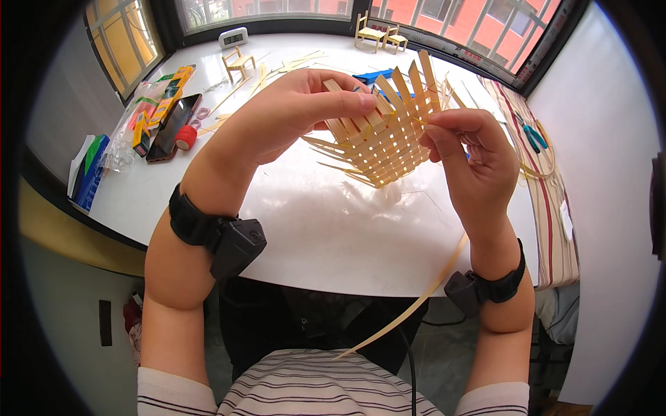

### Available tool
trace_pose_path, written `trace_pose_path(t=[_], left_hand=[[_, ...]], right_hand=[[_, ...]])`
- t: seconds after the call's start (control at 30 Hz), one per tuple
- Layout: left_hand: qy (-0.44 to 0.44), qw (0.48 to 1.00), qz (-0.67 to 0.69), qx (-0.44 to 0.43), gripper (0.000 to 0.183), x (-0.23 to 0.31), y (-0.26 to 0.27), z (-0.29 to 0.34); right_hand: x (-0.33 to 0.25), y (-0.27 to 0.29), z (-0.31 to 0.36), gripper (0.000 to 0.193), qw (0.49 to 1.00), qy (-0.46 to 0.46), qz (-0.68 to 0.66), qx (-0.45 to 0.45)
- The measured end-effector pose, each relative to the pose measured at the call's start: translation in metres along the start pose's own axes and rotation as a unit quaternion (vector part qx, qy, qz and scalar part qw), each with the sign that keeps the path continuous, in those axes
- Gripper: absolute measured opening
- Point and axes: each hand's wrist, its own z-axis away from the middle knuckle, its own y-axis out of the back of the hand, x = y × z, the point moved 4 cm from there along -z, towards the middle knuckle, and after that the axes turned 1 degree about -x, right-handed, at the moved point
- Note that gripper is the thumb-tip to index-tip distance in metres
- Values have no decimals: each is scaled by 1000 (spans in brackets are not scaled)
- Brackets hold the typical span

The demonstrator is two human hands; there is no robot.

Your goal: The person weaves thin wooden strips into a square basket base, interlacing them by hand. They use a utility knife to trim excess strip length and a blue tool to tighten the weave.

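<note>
A small piece of bamboo-strip weaving (pixel 388 149) is held up over the white table, its loose strip ends fanning out at the top and left. My left hand (pixel 316 104) grips its upper left part, thumb in front and the other fingers mostly hidden behind. At the right edge of the weave, my right hand (pixel 472 149) pinches a thin strip between thumb and forefinger, the other fingers curled. One long bamboo strip (pixel 413 308) hangs from below my right hand toward my lap.
Loose strips and a tiny chair (pixel 238 64) lie behind my left hand on the table (pixel 312 236). Two more little chairs (pixel 371 33) stand by the window. A phone (pixel 173 128), red roll (pixel 185 137) and boxes are at left; teal-handled pliers (pixel 534 137) at right.
</note>
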Motion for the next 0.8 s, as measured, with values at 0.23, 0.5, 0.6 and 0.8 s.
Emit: trace_pose_path(t=[0.23, 0.5, 0.6, 0.8], left_hand=[[-3, 1000, 4, -10, 22, -1, -3, 0], [-3, 1000, 6, -17, 23, 0, -4, 1], [-6, 1000, -3, -11, 23, -1, -5, 1], [-8, 1000, -14, -5, 23, 1, -7, 2]], right_hand=[[-2, -1, 1, 9, 1000, 1, 18, 2], [-3, -1, 1, 10, 996, 36, 78, 9], [-4, -1, 0, 10, 995, 39, 87, 14], [-4, -2, 0, 11, 993, 54, 103, 6]])
